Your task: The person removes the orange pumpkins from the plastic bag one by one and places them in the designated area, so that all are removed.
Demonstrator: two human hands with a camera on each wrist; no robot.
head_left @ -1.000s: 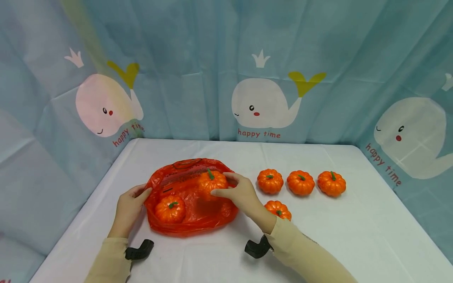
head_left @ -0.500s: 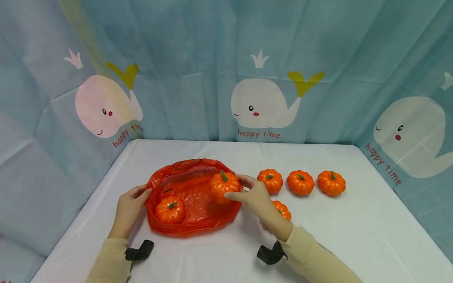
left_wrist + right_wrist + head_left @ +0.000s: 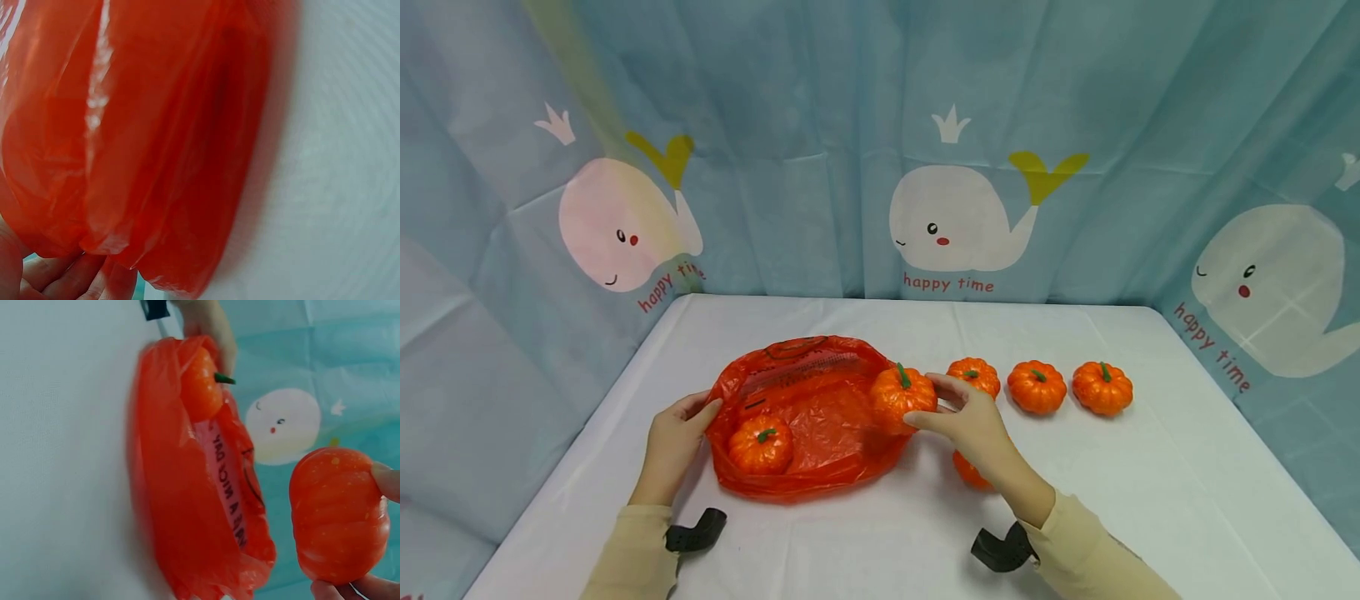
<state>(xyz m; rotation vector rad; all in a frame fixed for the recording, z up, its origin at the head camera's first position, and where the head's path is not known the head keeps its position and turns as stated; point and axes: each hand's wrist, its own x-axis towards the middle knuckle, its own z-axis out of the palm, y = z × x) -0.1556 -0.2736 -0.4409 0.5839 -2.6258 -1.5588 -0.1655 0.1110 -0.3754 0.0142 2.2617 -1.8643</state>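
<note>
A small orange pumpkin with a green stem is held between the thumb and fingers of my right hand, over the right rim of a red plastic bag. In the right wrist view this pumpkin hangs apart from the bag. The bag lies on the table, its mouth facing up. My left hand pinches its left rim; the left wrist view has fingers at the bag's edge. Inside the bag, on the left, sits another pumpkin.
Three pumpkins stand in a row at the right: a near one, a middle one and a far one. Another pumpkin is partly hidden by my right wrist. A whale-print curtain borders the white table.
My right hand has moved to the right, carrying the pumpkin from over the bag's inside to its right rim. The left hand and the bag stay almost still.
</note>
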